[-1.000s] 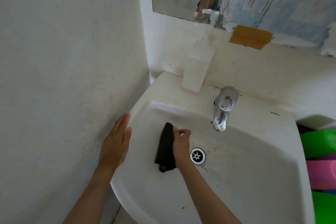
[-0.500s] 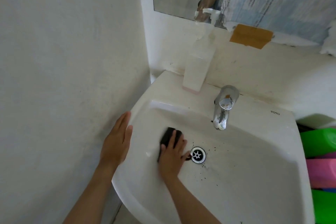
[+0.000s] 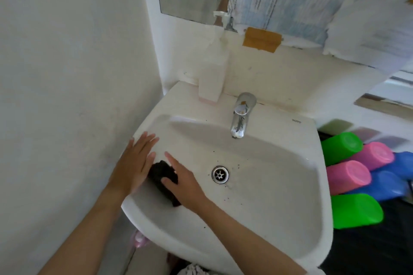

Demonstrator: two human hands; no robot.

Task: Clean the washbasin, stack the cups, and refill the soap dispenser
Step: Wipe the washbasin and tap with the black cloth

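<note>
- The washbasin (image 3: 279, 219) filled the centre and lower right of the frame, with the dark scrubbing pad (image 3: 162, 177) low on its left inner slope — half a second before, it had been just left of the drain (image 3: 220, 174).
- The right hand (image 3: 184, 182) lay flat on top of the pad, fingers straight and pressing rather than pinching; a second back it had held the pad upright by its edge.
- The left hand (image 3: 134, 164) rested spread on the basin's left rim, as it had in both earlier pictures, apparently as a brace.
- Dark specks were still scattered around the drain and toward the lower middle of the bowl, so the scrub had shifted sideways without clearing them — cleaning was under way, not finished.
- The soap dispenser (image 3: 212, 78) stood at the upper middle, behind the tap (image 3: 240, 116); its fill level was probably low, though the pale body made that hard to read.
- The cups (image 3: 357, 176) lay tumbled at the right edge, not yet stacked.
</note>
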